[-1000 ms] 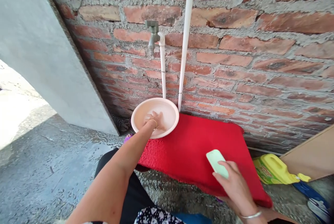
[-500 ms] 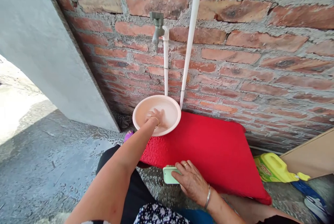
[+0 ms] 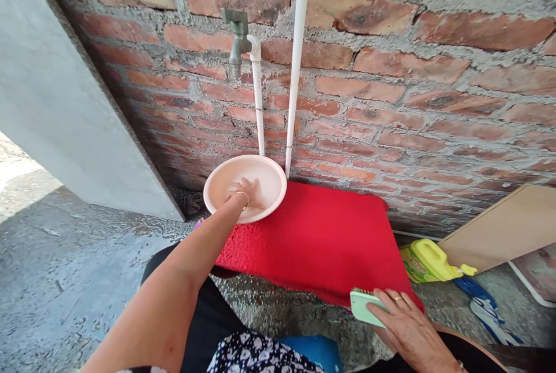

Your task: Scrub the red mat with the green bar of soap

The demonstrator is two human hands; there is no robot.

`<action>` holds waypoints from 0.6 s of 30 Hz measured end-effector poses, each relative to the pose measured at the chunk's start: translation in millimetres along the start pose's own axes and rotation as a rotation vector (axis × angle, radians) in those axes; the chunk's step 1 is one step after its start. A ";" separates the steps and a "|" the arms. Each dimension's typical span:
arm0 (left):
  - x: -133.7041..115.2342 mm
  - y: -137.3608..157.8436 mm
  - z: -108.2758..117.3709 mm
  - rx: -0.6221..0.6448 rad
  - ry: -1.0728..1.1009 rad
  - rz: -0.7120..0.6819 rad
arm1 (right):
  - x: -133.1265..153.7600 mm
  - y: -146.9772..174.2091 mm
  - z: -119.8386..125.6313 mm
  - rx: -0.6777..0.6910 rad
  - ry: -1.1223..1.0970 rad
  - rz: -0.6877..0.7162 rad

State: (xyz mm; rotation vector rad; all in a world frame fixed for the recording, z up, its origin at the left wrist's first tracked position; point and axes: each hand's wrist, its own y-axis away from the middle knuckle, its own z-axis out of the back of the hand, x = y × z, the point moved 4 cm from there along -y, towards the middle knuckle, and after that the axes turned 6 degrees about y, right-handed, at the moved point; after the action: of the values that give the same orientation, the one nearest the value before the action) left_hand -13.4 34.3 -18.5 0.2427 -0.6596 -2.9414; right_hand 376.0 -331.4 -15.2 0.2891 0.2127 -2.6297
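Observation:
My left hand (image 3: 247, 190) reaches down into a pale pink basin (image 3: 278, 194), its fingers spread open in the water near the bottom. A bangle circles that wrist. My right hand (image 3: 403, 321) is closed around a pale green scrubbing brush (image 3: 364, 307), with the bristles facing away from me. The brush is at the near right edge of a red cloth (image 3: 321, 237), which lies spread flat over a low support. The basin stands at the cloth's far left end. I cannot tell whether the bristles touch the cloth.
A tap (image 3: 237, 43) juts from the brick wall (image 3: 382, 112) above the basin, beside a white pipe (image 3: 297, 72). On the right are a yellow jug (image 3: 428, 260), a slipper (image 3: 493, 315) and a tan board (image 3: 504, 228). A grey slab (image 3: 82, 89) leans at the left. The floor (image 3: 87, 269) is wet.
My right hand has moved right with the brush, from the cloth's near middle to its near right corner. My left hand stays in the basin. The view has swung slightly right.

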 end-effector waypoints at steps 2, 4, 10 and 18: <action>-1.0 2.8 0.2 0.042 -0.047 -0.008 | -10.0 13.9 0.6 0.015 0.032 -0.034; -1.7 6.6 1.9 0.060 -0.068 -0.016 | -17.9 26.4 -0.3 0.033 0.067 -0.074; -2.7 13.6 6.7 0.052 -0.071 -0.023 | -34.0 51.9 3.8 0.084 0.203 -0.252; -2.4 9.1 6.2 0.010 -0.006 -0.013 | -11.9 40.3 13.4 0.110 0.084 -0.400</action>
State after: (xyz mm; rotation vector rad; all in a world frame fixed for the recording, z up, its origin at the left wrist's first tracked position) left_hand -11.4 29.1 -8.7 0.2406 -0.6764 -2.9530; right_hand 403.4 -363.9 -3.3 0.4336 0.1677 -3.0339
